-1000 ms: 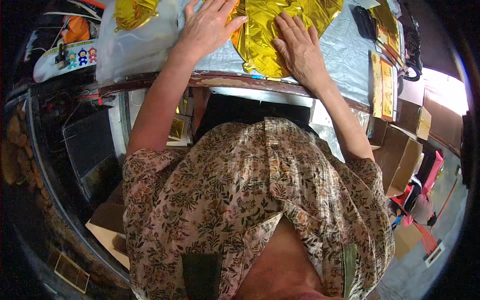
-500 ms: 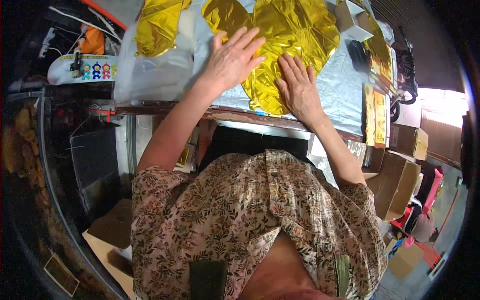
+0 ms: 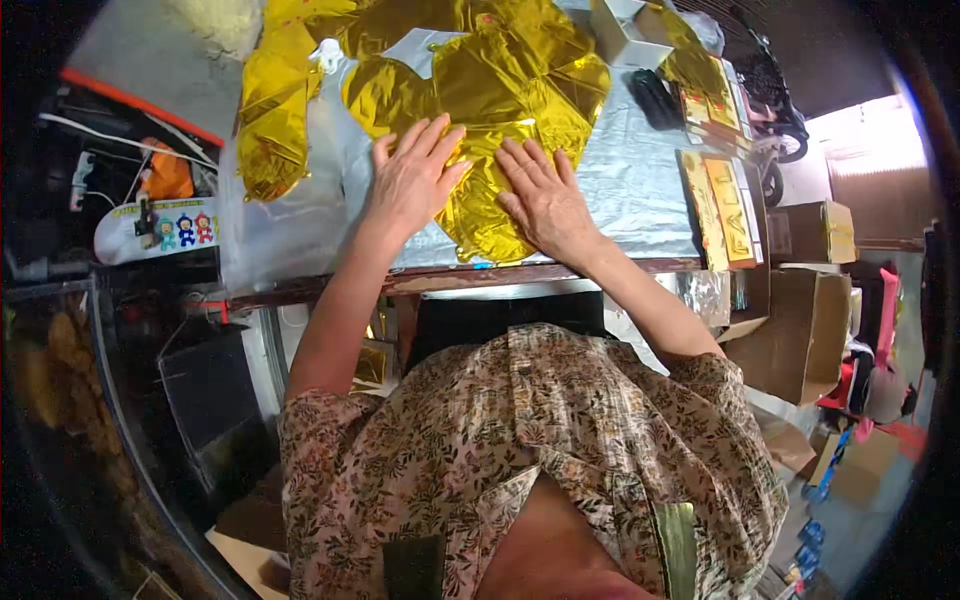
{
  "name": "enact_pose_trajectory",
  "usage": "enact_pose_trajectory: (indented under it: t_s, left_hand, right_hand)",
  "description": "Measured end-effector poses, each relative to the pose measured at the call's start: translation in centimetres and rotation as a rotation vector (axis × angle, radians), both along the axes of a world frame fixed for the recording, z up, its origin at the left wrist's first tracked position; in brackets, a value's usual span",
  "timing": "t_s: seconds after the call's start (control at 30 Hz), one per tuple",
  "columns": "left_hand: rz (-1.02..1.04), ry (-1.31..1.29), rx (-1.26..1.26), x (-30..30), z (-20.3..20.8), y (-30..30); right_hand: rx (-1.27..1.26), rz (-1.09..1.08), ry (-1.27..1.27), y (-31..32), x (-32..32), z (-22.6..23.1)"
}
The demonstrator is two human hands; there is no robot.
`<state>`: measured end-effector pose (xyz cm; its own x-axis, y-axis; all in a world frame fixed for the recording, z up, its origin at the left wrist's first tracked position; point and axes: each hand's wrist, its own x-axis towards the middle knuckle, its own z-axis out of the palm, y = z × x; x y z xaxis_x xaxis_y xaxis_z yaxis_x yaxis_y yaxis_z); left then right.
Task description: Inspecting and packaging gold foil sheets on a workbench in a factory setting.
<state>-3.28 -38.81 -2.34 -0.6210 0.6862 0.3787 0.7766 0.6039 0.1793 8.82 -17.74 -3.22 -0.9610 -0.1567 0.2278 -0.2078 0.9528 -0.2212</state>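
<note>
Gold foil balloon (image 3: 490, 120) lies under both palms near the table edge (image 3: 560, 275), stretching away from me; left hand (image 3: 412, 180) and right hand (image 3: 545, 198) press flat, fingers spread, holding nothing.

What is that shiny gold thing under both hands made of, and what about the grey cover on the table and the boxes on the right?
The gold sheet looks like thin metallised foil film: mirror-bright, sharply creased and crinkled, lying flat under the left hand and right hand. The table cover seems a silvery-grey plastic or coated sheet with a dull sheen; which one is unclear. The boxes look like plain brown cardboard, matte, with folded flaps.
</note>
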Motion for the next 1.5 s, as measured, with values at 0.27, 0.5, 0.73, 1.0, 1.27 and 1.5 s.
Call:
enact_pose_trajectory:
  t_s: [0.27, 0.5, 0.73, 1.0, 1.27, 1.5]
  left_hand:
    - [0.008, -0.016, 0.013, 0.0, 0.1, 0.2]
    - [0.009, -0.028, 0.014, -0.1, 0.1, -0.1]
    - [-0.015, -0.042, 0.028, -0.2, 0.5, 0.0]
    - [-0.044, -0.082, -0.014, -0.1, 1.1, 1.0]
    - [-0.025, -0.059, 0.079, 0.0, 2.2, 1.1]
    - [-0.141, -0.125, 0.060, 1.6, 4.5, 3.9]
  right_hand:
    - [-0.011, -0.006, -0.012, 0.1, -0.1, 0.3]
    - [0.007, -0.021, -0.017, 0.0, -0.2, 0.5]
    - [-0.007, -0.032, 0.036, -0.3, -0.1, -0.5]
    - [-0.343, -0.013, 0.153, 2.8, 0.6, 2.3]
    - [-0.115, -0.503, 0.433, 25.0, -3.5, 5.8]
    - [0.128, -0.479, 0.332, 37.3, -9.3, 3.3]
